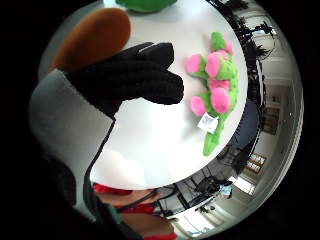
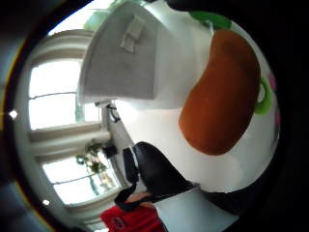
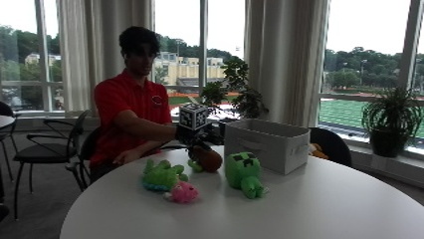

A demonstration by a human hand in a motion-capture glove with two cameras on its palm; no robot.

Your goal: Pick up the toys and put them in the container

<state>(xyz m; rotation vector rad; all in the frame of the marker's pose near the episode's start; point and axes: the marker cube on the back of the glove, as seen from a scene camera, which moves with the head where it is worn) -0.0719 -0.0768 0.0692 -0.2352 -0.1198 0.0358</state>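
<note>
In the outside view my gloved right hand (image 3: 192, 138) hangs just above a brown plush toy (image 3: 209, 159) on the round white table (image 3: 318, 209), next to the grey fabric container (image 3: 268, 145). The fingers (image 1: 135, 80) are loosely bent and I see nothing between them. The brown toy (image 2: 219, 92) fills much of the thumb side view, with the container (image 2: 120, 58) beyond it. A green block-faced toy (image 3: 244, 174) lies in front of the container. A green and pink plush (image 3: 165, 180) lies nearer the table's front, also seen as the green and pink plush (image 1: 215, 85).
The person's bare left hand (image 3: 126, 158) rests at the table's edge. Black chairs (image 3: 46, 144) stand behind at the left, and potted plants (image 3: 391, 119) line the windows. Bare tabletop stretches to the front and right.
</note>
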